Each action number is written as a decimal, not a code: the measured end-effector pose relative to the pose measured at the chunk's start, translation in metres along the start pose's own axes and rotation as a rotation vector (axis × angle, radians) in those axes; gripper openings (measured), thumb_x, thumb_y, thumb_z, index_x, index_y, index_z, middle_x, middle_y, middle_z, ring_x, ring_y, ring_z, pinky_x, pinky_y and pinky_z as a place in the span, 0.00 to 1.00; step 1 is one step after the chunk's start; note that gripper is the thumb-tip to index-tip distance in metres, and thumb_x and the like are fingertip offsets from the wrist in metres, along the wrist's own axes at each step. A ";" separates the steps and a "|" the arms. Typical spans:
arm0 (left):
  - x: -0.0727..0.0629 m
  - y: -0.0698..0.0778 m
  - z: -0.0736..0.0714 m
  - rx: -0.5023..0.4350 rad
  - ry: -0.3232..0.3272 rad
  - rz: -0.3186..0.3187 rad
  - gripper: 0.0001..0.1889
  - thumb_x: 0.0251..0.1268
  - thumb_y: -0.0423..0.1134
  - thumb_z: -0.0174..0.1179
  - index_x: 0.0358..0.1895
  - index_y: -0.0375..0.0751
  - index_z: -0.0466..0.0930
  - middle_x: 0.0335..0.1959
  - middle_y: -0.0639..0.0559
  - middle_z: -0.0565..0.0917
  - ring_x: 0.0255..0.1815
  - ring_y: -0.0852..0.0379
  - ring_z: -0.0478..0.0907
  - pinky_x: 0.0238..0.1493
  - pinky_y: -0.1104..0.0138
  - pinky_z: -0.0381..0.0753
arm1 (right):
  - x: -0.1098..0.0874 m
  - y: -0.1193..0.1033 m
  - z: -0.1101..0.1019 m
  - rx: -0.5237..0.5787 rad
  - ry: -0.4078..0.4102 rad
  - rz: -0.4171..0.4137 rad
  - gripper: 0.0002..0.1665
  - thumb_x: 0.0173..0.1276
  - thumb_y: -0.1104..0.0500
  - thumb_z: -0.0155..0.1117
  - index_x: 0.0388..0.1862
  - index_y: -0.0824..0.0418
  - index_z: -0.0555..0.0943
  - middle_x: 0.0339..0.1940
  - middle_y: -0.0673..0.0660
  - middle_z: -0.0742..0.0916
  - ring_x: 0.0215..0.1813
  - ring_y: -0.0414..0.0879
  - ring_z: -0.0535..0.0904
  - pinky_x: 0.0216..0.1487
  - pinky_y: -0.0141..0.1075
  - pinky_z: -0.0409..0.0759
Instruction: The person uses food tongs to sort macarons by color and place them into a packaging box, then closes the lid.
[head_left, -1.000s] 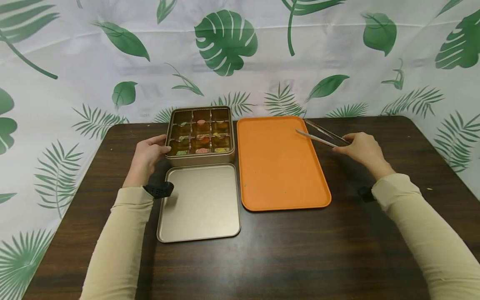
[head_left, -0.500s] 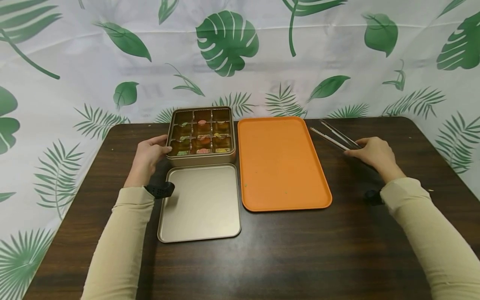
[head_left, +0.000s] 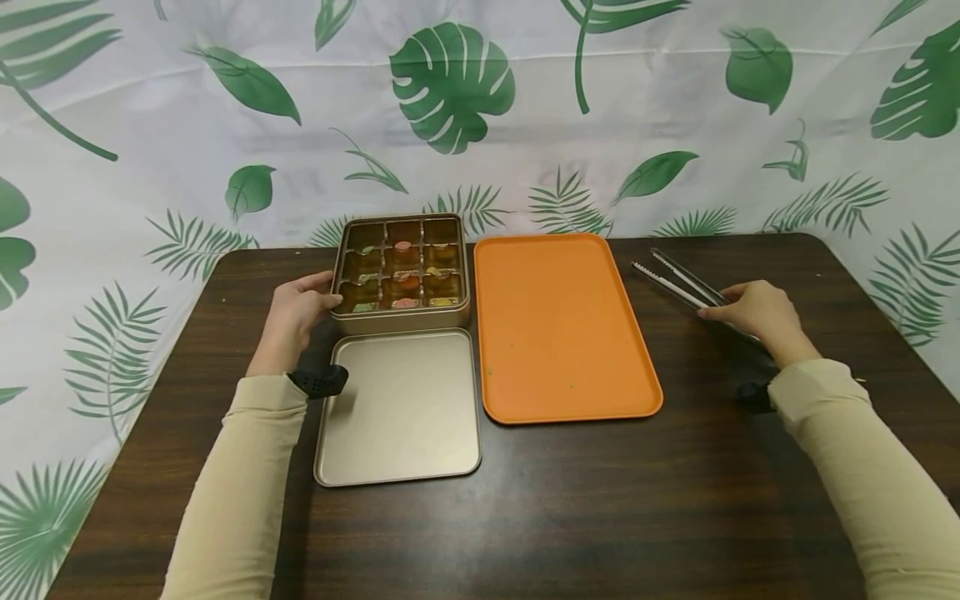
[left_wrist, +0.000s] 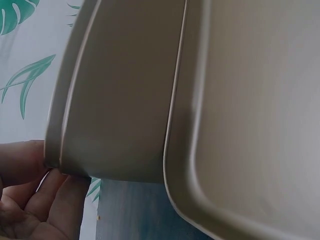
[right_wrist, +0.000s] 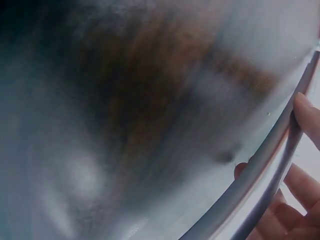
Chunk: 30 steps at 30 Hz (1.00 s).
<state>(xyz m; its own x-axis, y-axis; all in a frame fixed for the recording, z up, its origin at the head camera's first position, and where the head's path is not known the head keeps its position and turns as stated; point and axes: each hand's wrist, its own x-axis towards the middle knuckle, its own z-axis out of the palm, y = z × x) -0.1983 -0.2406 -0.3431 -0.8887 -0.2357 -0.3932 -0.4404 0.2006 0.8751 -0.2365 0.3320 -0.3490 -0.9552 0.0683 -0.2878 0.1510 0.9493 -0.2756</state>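
On the left, my left hand (head_left: pixel 292 321) holds the side of a gold square tin (head_left: pixel 401 320), thumb at its rim. In the left wrist view, the fingers (left_wrist: pixel 65 205) lie against the tin's corner. A brown divided insert in the tin bears small green, pink and yellow pieces. Right of the tray, my right hand (head_left: pixel 761 317) grips metal tongs (head_left: pixel 667 284), their toothed tips spread apart, pointing to the back left with nothing between them. The right wrist view shows thumb and fingers on either side of the tongs' handle (right_wrist: pixel 250 190).
An orange tray (head_left: pixel 562 333) with a few tiny green specks lies between the tin and the tongs. In front of the tin is a flat gold lid (head_left: pixel 401 408), its edge close to the tin. A leaf-print cloth (head_left: pixel 525 167) hangs behind the dark wooden table (head_left: pixel 585 508).
My right hand has moved right with the tongs, from over the tray's right edge to the table beside it. The left hand and the tin stay where they were.
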 end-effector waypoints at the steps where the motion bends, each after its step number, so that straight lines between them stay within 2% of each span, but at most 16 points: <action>1: 0.000 0.000 0.000 0.001 -0.002 0.002 0.29 0.72 0.30 0.48 0.74 0.45 0.56 0.77 0.45 0.54 0.75 0.48 0.59 0.75 0.60 0.63 | 0.000 0.000 0.000 0.001 0.002 0.001 0.48 0.62 0.38 0.61 0.65 0.75 0.67 0.63 0.80 0.69 0.59 0.77 0.65 0.57 0.67 0.68; 6: 0.000 0.000 0.000 -0.003 -0.005 0.010 0.29 0.72 0.30 0.48 0.74 0.44 0.56 0.77 0.45 0.54 0.75 0.48 0.59 0.75 0.60 0.63 | -0.003 -0.001 -0.001 0.009 0.014 0.008 0.47 0.62 0.39 0.62 0.65 0.75 0.67 0.63 0.80 0.69 0.59 0.78 0.65 0.57 0.67 0.69; 13: 0.001 -0.002 0.000 0.004 -0.008 0.012 0.29 0.71 0.30 0.48 0.74 0.45 0.56 0.75 0.43 0.58 0.75 0.47 0.59 0.75 0.60 0.63 | -0.003 0.000 -0.001 -0.012 -0.008 -0.003 0.44 0.64 0.42 0.62 0.63 0.77 0.68 0.61 0.81 0.70 0.58 0.78 0.66 0.56 0.66 0.69; 21: 0.002 -0.002 0.000 0.008 -0.013 0.020 0.29 0.72 0.31 0.48 0.75 0.44 0.55 0.75 0.43 0.58 0.75 0.47 0.59 0.75 0.59 0.63 | -0.006 -0.004 -0.002 -0.029 -0.022 0.012 0.44 0.64 0.42 0.62 0.64 0.77 0.67 0.62 0.81 0.69 0.58 0.78 0.66 0.52 0.66 0.71; 25: 0.001 -0.001 0.000 0.042 -0.016 0.028 0.29 0.73 0.32 0.47 0.75 0.45 0.54 0.75 0.43 0.58 0.75 0.46 0.58 0.75 0.57 0.63 | -0.006 -0.004 -0.001 -0.027 -0.039 0.019 0.45 0.64 0.42 0.61 0.65 0.77 0.65 0.63 0.81 0.68 0.59 0.78 0.65 0.54 0.66 0.70; 30: -0.001 -0.002 -0.001 0.085 -0.032 0.049 0.29 0.74 0.34 0.46 0.75 0.45 0.53 0.75 0.41 0.58 0.76 0.44 0.56 0.75 0.55 0.62 | -0.006 -0.005 0.001 -0.033 -0.031 -0.014 0.47 0.68 0.43 0.55 0.67 0.82 0.59 0.63 0.83 0.66 0.61 0.79 0.62 0.60 0.68 0.66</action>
<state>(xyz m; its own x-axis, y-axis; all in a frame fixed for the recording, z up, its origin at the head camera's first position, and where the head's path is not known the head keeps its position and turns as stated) -0.1961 -0.2417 -0.3437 -0.9125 -0.1933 -0.3606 -0.4043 0.2917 0.8669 -0.2316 0.3262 -0.3467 -0.9487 0.0463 -0.3127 0.1290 0.9598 -0.2493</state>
